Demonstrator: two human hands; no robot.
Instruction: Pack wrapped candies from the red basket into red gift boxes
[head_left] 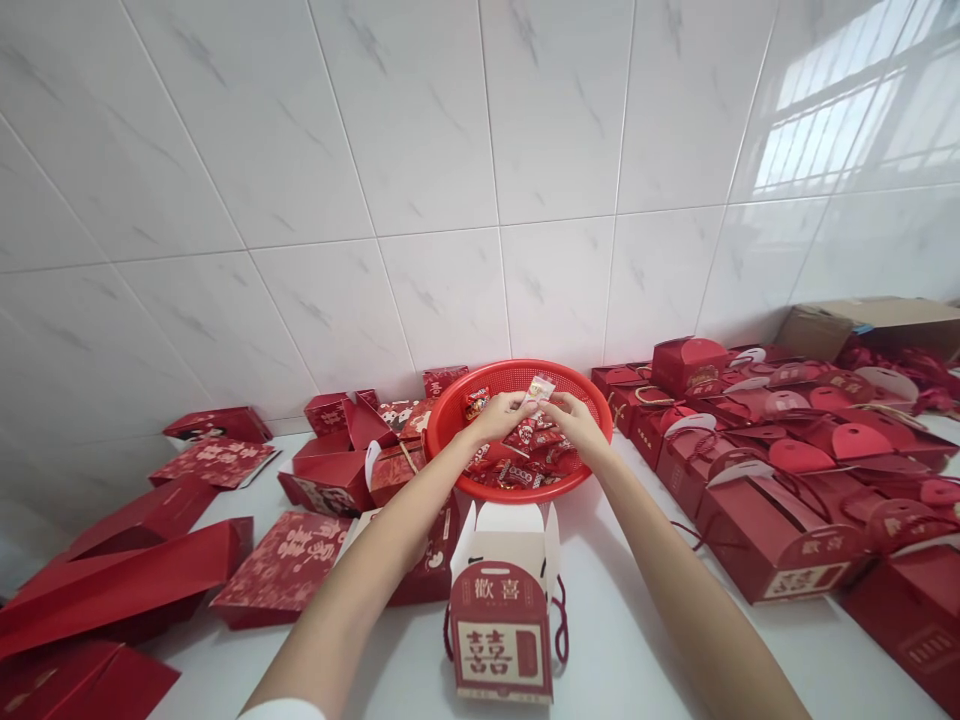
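Both my hands meet over a red plastic basket [597, 462] that holds many small wrapped candies [525, 472]. A small candy packet [540, 388], white and pinkish, is pinched between them. My left hand [501, 416] has its fingers closed on the packet's left side, and my right hand [571, 418] closes on its right. In front of the basket stands a red and cream gift box [499, 630] with its top flaps raised. Dark red cord handles hang at its sides. My forearms pass on either side of this box.
Rows of closed red gift boxes [780, 530] fill the right side of the white table [630, 640]. Flat and half-folded red boxes [281, 560] lie on the left. A cardboard carton [885, 318] with dark red contents sits at the far right, against the tiled wall [435, 130].
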